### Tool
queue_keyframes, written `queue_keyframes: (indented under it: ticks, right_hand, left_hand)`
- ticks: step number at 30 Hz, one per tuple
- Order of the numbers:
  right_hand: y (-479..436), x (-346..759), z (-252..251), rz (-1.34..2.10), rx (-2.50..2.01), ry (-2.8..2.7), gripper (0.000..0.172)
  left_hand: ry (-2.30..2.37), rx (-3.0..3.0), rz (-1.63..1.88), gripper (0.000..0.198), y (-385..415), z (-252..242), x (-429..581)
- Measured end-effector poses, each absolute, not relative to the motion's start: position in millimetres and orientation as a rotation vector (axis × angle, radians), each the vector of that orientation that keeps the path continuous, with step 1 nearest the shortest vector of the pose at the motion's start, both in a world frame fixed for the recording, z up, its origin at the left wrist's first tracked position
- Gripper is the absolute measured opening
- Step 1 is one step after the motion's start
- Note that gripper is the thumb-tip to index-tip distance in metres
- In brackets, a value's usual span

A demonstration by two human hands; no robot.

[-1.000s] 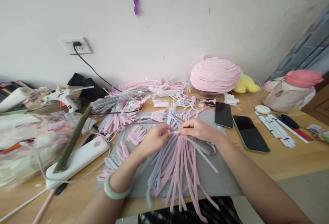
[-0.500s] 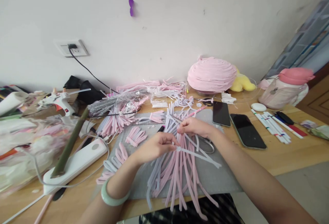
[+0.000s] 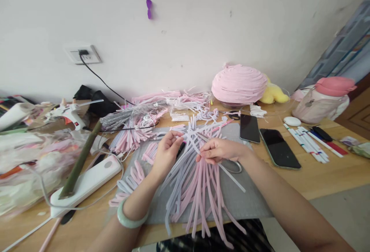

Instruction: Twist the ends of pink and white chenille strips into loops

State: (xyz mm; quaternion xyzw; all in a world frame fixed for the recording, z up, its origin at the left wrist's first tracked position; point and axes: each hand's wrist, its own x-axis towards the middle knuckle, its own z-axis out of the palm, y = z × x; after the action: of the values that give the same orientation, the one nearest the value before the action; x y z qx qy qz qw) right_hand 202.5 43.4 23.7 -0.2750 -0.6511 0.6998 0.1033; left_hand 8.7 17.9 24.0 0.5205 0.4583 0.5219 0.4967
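Long fuzzy pipe cleaners lie crossed in a bundle, the pink pipe cleaners (image 3: 199, 194) fanning toward the table's front edge and the pale lilac pipe cleaners (image 3: 176, 175) at their left. Over the middle of the bundle, my right hand (image 3: 221, 151) pinches a pale pipe cleaner (image 3: 194, 144) between thumb and fingers. My left hand (image 3: 166, 153) is just left of the bundle, its fingers loosely curled with a small gap to the thumb; I see nothing in it. Partly covered by strands, scissors (image 3: 235, 167) lie beside my right hand.
A grey mat (image 3: 245, 202) lies under the bundle. Folded pipe cleaner loops (image 3: 135, 175) sit left. Farther left are a white power strip (image 3: 86, 186), a green stick (image 3: 81, 163) and a glue gun (image 3: 71, 115). Two phones (image 3: 280, 147) and several markers (image 3: 306, 142) lie right.
My left hand has come off the strands at the centre and moved left and up. My right hand has shifted slightly down and right, now pinching a pale strand.
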Motion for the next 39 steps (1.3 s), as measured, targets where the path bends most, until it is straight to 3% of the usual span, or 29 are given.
queue_keyframes:
  ticks: [4, 11, 15, 19, 23, 26, 33, 39]
  right_hand:
    - [51, 196, 11, 2.09, -0.96, -1.906, 0.034]
    - [63, 205, 11, 1.886, -1.155, -1.759, 0.028]
    - [58, 215, 25, 1.907, -0.983, -1.556, 0.026]
    - [44, 215, 35, 2.043, -0.776, -1.665, 0.026]
    - [41, 204, 26, 2.178, -0.751, -1.849, 0.029]
    - [48, 197, 14, 2.211, -0.891, -1.78, 0.029]
    - [61, 200, 10, 1.826, -1.218, -1.643, 0.021]
    - [56, 201, 17, 1.685, -1.148, -1.609, 0.023]
  left_hand:
    - [0.905, 1.122, 1.144, 0.029, 11, 25, 12]
    - [0.899, 1.533, 0.432, 0.019, 8, 30, 8]
    - [1.134, 1.677, 0.588, 0.015, 16, 26, 7]
    - [1.283, 1.564, 0.97, 0.017, 23, 22, 6]
    - [1.183, 1.235, 1.336, 0.019, 24, 23, 6]
    - [0.978, 1.022, 1.339, 0.019, 21, 25, 7]
    - [0.757, 1.068, 0.868, 0.021, 12, 26, 7]
    - [1.039, 1.541, 0.443, 0.018, 13, 30, 9]
